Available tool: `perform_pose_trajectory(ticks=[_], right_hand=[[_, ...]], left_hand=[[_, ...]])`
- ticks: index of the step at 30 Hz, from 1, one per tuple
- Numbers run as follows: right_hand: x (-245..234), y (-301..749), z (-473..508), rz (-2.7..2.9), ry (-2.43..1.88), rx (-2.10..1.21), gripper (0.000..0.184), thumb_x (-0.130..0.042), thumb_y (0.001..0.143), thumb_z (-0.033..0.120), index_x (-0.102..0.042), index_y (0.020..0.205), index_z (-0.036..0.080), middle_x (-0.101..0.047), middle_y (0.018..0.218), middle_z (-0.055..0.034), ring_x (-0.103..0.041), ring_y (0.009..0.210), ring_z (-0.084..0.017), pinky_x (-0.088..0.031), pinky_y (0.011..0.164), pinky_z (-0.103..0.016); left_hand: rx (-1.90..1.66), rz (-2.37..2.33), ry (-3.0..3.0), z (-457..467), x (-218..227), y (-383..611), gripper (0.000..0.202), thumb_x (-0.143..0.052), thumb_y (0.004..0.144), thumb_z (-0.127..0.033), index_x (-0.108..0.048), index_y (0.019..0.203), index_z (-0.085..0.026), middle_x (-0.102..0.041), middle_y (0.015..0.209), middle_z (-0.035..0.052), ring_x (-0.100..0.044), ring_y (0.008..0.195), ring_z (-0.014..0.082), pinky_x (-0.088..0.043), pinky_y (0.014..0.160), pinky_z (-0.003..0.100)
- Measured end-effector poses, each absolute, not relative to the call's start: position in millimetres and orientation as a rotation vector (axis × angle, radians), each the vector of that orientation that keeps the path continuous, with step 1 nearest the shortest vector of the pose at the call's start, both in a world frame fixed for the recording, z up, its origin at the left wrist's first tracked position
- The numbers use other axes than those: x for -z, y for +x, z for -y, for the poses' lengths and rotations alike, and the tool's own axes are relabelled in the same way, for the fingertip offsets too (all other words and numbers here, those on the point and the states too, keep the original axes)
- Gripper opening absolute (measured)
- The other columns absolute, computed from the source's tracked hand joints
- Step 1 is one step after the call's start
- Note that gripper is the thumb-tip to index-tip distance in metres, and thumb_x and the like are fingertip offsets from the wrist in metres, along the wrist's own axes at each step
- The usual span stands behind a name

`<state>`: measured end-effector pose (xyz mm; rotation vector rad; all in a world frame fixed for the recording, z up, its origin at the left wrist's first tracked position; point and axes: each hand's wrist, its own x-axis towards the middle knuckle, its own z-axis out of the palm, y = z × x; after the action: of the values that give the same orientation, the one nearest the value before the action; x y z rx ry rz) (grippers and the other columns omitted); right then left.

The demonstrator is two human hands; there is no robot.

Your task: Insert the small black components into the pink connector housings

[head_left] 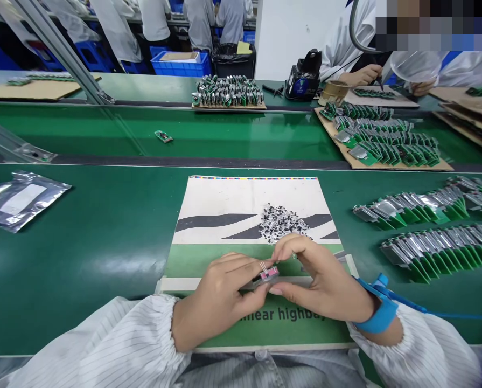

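Observation:
My left hand (220, 296) is closed, its thumb and fingers pinching a small circuit board (269, 275) with a pinkish top. Thin metal leads stand up from the board's near-left end. Over the right end of the board arches my right hand (317, 275), the index fingertip at the leads and the thumb by the lower edge. A few short wire leads (294, 256) of small components poke out beneath its curled fingers, which partly hide them. Just beyond lies a pile of small black components with leads (283, 222) on a printed cardboard sheet (212, 258).
Rows of green circuit boards (438, 248) stand at the right. More sit on a cardboard sheet (402, 143) and across the belt. A single board (163, 137) lies on the green belt (224, 134). A silver bag (26, 199) is at left. A co-worker's hand (364, 75) works opposite. A blue wrist strap (380, 310) trails a cord.

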<state>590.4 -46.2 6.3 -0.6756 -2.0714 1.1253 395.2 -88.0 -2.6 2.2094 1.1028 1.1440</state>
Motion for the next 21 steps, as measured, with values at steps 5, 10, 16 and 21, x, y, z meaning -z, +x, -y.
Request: perform_pose_trajectory(ticks=[5,10,16,21], right_hand=[[-7.0,590.5,41.6,2.223,-0.740,-1.061,0.014,-0.063,0.088,0.025,-0.050,0.094,0.023,-0.053,0.094,-0.0045,-0.053,0.084,-0.017,-0.049,0.069,-0.031],[-6.5,588.7,42.8,2.219,-0.720,-1.075,0.007,-0.056,0.092,0.026,-0.050,0.092,0.024,-0.058,0.097,-0.0051,-0.055,0.088,-0.018,-0.050,0.072,-0.031],[-16.0,613.0,19.6,2.093,-1.030,-0.729,0.008,-0.056,0.091,0.029,-0.054,0.095,0.022,-0.066,0.091,-0.0049,-0.063,0.084,-0.018,-0.050,0.072,-0.030],[-16.0,667.6,-9.7,1.970,-1.640,-0.102,0.014,-0.058,0.084,0.033,-0.064,0.088,0.020,-0.067,0.081,-0.0056,-0.062,0.077,-0.023,-0.047,0.068,-0.033]], left_hand=[[-1.042,-1.205,2.022,87.7,1.8,393.0,0.032,-0.062,0.081,-0.014,-0.062,0.113,-0.018,-0.075,0.087,0.0044,-0.071,0.074,0.0175,-0.058,0.061,0.026],[-0.942,-1.221,1.874,87.6,0.4,388.9,0.039,-0.065,0.077,-0.015,-0.053,0.113,-0.023,-0.073,0.099,0.0026,-0.071,0.089,0.0167,-0.059,0.068,0.023],[-0.934,-1.481,2.073,27.2,3.4,352.7,0.034,-0.060,0.082,-0.032,-0.058,0.113,-0.019,-0.068,0.115,0.0112,-0.064,0.107,0.0266,-0.051,0.095,0.041],[-1.123,-2.115,2.044,-69.0,-4.7,284.7,0.031,-0.052,0.088,-0.034,-0.060,0.113,-0.017,-0.064,0.118,0.0069,-0.060,0.109,0.0257,-0.045,0.100,0.039]])
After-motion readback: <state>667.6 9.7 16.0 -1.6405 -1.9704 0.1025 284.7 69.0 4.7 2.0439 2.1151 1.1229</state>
